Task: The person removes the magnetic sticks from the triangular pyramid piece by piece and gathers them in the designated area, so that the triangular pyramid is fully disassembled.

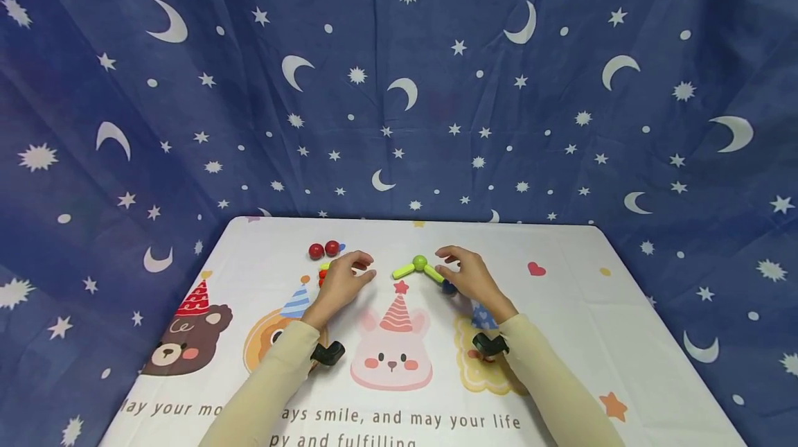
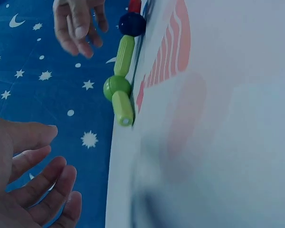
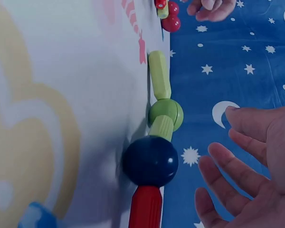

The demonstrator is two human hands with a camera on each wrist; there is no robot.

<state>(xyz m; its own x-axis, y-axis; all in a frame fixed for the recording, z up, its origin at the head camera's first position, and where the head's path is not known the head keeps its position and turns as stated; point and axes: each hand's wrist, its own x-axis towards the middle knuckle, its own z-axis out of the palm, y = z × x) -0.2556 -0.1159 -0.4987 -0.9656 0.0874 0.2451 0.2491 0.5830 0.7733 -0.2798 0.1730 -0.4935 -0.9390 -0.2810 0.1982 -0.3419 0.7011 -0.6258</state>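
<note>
Both hands, left hand [image 1: 341, 285] and right hand [image 1: 472, 279], hover loosely spread, holding nothing, beside a chain of smooth plastic rods and balls [image 3: 160, 123]; it probably is light, jointed, best gripped by a rod.

Head view looks down; both wrist views, close and sideways, share the green ball [image 1: 420, 263].

Printed along the near edge of the white desk cloth [image 1: 561, 253], partly hidden by sleeves, "May your mo… ays smile, and may your life", below it apparently "…py and fulfilling"
</note>
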